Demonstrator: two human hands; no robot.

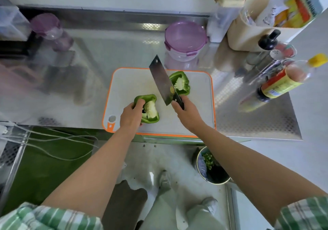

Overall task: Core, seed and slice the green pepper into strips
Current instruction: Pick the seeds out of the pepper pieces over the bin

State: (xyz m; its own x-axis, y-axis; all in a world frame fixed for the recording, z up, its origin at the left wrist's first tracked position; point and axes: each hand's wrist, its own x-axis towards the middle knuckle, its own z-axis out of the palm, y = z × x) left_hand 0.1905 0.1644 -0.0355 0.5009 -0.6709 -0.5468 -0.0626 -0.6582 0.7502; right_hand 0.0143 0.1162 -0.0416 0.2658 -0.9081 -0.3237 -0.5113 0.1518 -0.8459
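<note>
The green pepper lies cut in two on the white cutting board (134,80) with an orange rim. The near half (150,111) faces up, showing its pale core and seeds, and my left hand (130,115) grips its left side. The far half (181,82) lies cut side up behind the blade. My right hand (186,113) grips the black handle of a cleaver (162,82), whose broad blade is raised and points away to the upper left, between the two halves.
A purple-lidded container (185,40) stands just behind the board. Sauce and oil bottles (276,80) crowd the counter at right. A metal bin (213,167) with green scraps sits on the floor below the counter edge. Cables (53,141) hang at left.
</note>
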